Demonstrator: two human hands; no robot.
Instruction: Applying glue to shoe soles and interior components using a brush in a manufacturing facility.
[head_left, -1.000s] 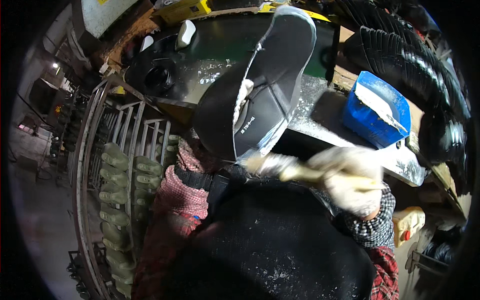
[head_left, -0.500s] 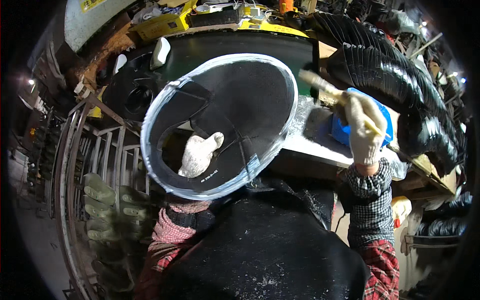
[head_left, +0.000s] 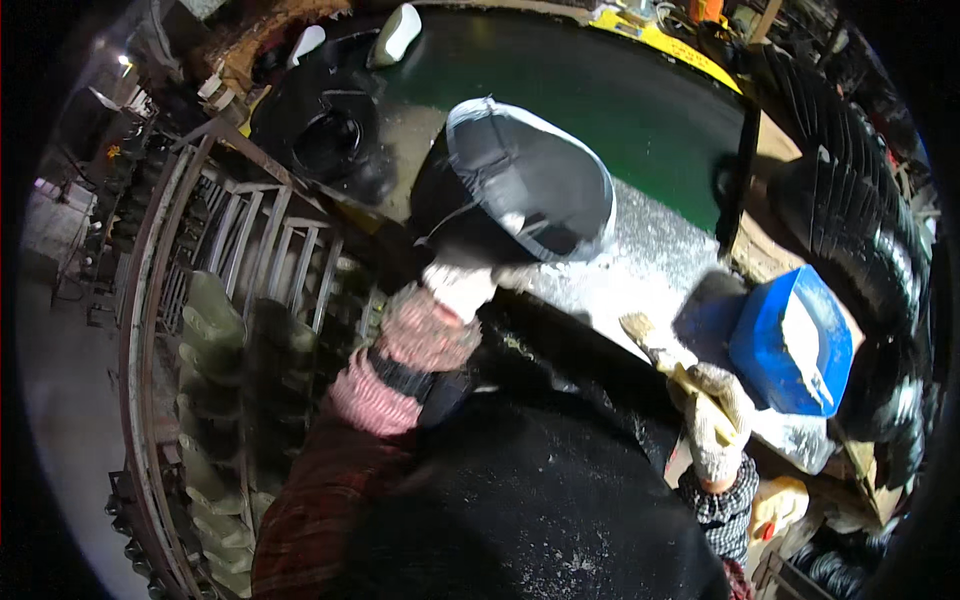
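Note:
My left hand (head_left: 462, 288), in a pale knit glove, is at the near lower edge of a black, open-topped flexible piece (head_left: 455, 205) and grips it. A white coating runs along the piece's rim, and some of my fingers are hidden by it. The piece stands tilted over the near edge of the bench. My right hand (head_left: 718, 410), also gloved, is closed round a brush (head_left: 655, 345) with pale, caked bristles pointing up and left. Right of the brush stands a blue container (head_left: 765, 345) with white matter inside.
White residue covers the pale bench strip (head_left: 650, 280) before a dark green surface (head_left: 650, 150). A stack of black curved sheets (head_left: 850, 200) rises at right. A metal rack (head_left: 160, 330) with several olive foot-shaped forms (head_left: 210, 320) is at left, below a black round-mouthed object (head_left: 325, 140).
The black piece has moved away from me and turned, so its outer side shows. My right hand with the brush has come down nearer my body, left of the blue container. The view has shifted.

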